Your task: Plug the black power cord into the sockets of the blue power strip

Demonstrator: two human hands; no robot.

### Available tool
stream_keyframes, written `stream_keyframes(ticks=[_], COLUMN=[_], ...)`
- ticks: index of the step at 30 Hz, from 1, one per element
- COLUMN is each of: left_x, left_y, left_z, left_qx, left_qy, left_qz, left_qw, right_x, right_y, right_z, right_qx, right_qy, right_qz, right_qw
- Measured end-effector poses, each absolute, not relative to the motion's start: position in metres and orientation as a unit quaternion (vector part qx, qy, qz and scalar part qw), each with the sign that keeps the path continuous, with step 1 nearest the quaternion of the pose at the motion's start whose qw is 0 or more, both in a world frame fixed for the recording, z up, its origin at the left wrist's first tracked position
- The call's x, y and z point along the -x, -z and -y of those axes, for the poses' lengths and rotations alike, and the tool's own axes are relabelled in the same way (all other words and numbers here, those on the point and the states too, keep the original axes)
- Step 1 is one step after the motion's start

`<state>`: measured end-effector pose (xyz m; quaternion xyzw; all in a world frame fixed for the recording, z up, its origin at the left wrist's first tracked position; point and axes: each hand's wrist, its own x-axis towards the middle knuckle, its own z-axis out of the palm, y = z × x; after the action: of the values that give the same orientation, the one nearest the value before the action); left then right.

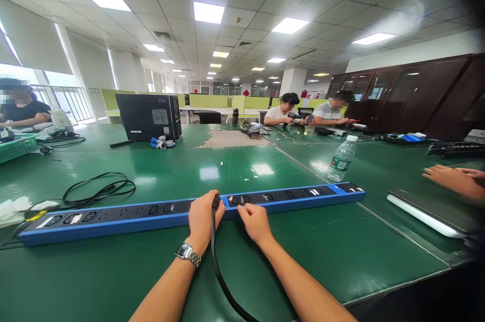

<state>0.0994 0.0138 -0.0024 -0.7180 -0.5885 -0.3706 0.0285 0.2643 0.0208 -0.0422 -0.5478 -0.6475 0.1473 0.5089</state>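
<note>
A long blue power strip (151,222) with a black face of sockets lies across the green table in front of me. My left hand (202,216), with a metal-banded watch at its wrist, is closed around a black power plug (215,203) over the middle of the strip. From the plug a thick black cable (217,266) hangs toward me; the plug's front end is hidden, so I cannot see whether it sits in a socket. My right hand (254,221) is curled at the strip's near edge, just right of the plug, its fingertips partly hidden.
Behind the strip stand a water bottle (343,158) and a black computer case (147,116). A coiled black cable (102,191) lies at left. Another person's hands (452,180) are at right, near a dark flat device (428,213). Other people sit at the table's far side.
</note>
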Motion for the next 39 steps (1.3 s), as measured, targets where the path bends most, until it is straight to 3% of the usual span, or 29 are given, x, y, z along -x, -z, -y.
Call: stream_keyframes(ticks=[11,24,39], left_x=[-0.085,-0.1,-0.134], left_y=[0.0,0.008,0.003], left_z=[-0.011,-0.017,-0.017], left_qx=[0.674,0.729,0.682], left_qy=[0.394,0.387,0.393], left_qz=[0.623,0.565,0.616], left_qw=[0.043,0.017,0.035], right_x=[-0.265,-0.263,-0.263], right_y=[0.043,0.049,0.045], right_z=[-0.026,-0.031,-0.028], right_qx=[0.569,0.551,0.552], right_qy=[-0.158,-0.147,-0.133], right_qz=[0.653,0.658,0.649], right_qw=[0.475,0.491,0.507])
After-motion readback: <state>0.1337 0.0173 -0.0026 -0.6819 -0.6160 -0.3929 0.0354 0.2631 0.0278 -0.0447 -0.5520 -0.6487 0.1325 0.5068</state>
